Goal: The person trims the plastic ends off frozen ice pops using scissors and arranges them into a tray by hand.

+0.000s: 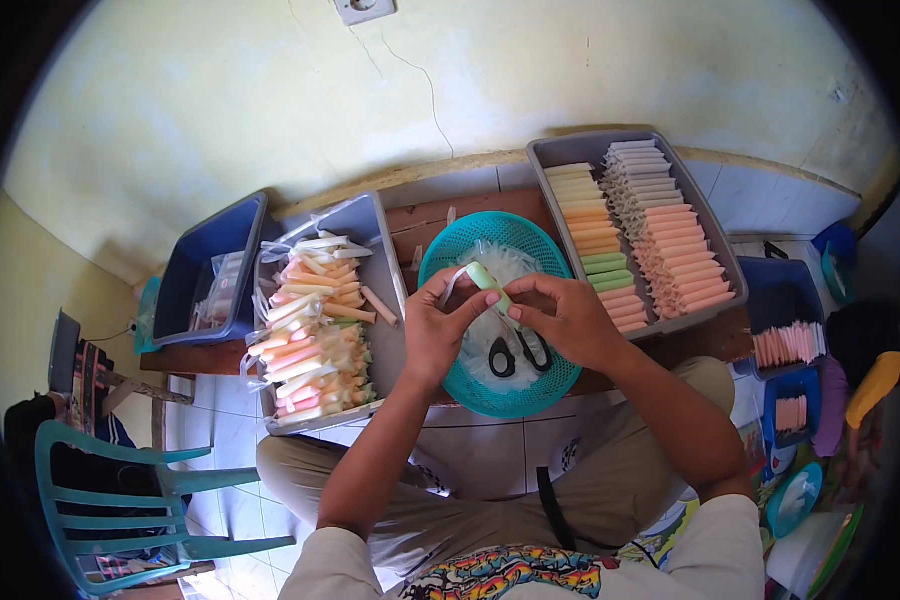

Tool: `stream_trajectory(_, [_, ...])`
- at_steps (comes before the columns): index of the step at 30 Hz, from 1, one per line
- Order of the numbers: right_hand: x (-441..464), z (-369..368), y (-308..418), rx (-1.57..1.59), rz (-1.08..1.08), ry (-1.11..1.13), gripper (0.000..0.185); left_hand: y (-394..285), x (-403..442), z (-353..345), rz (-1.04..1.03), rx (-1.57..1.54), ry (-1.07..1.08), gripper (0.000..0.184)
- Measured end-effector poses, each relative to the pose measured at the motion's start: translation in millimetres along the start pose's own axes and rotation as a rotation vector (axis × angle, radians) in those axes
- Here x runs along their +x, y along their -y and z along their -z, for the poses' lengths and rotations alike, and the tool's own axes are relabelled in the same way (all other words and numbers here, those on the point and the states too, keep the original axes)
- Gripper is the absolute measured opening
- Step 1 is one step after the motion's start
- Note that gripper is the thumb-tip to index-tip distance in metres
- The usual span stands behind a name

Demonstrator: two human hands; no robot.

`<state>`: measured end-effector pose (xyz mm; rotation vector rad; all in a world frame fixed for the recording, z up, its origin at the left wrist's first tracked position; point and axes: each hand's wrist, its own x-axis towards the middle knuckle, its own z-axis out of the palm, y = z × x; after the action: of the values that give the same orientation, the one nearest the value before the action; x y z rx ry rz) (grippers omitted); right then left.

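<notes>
My left hand and my right hand are closed around a pale green ice pop in a plastic sleeve, above a teal basket. Fingers of both hands pinch its sides, and a loose strip of plastic sticks out by the left thumb. Black-handled scissors lie in the basket below the right hand, their blades partly hidden. Clear plastic scraps lie around them in the basket.
To the left, a grey tray holds a loose heap of pastel ice pops. To the right, another grey tray holds neat rows of them. A blue bin stands far left, near a green chair.
</notes>
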<state>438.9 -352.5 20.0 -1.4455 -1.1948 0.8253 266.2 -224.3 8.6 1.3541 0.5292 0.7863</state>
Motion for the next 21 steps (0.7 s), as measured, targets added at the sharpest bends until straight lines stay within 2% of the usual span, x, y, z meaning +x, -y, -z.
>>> stream_trajectory(3, [-2, 3, 10, -0.19, 0.089, -0.129, 0.03, 2, 3, 2, 0.006, 0.078, -0.036, 0.029])
stream_trajectory(4, [-2, 4, 13, -0.19, 0.087, -0.128, 0.03, -1, 2, 3, 0.007, 0.076, -0.037, 0.029])
stream_trajectory(6, [1, 4, 16, -0.183, 0.271, -0.198, 0.029, -6, -1, 4, -0.074, 0.273, -0.017, 0.028])
stream_trajectory(9, [8, -3, 23, -0.187, 0.366, -0.226, 0.028, 7, 1, 12, -0.082, 0.366, 0.023, 0.03])
stream_trajectory(10, [10, -5, 24, -0.189, 0.365, -0.223, 0.028, 5, 0, 11, -0.081, 0.363, 0.021, 0.03])
stream_trajectory(12, [14, -8, 26, -0.258, 0.354, -0.171, 0.025, -3, -3, 8, -0.231, 0.517, 0.084, 0.032])
stream_trajectory(16, [18, -11, 18, -0.295, 0.292, -0.167, 0.02, -2, -5, 11, -0.295, 0.563, 0.123, 0.033])
stream_trajectory(19, [22, -14, 7, -0.17, 0.261, -0.232, 0.02, -7, -7, 19, -0.319, 0.637, 0.13, 0.034])
stream_trajectory(21, [26, -16, -1, 0.025, 0.178, -0.249, 0.024, -9, -6, 24, -0.314, 0.664, 0.104, 0.037])
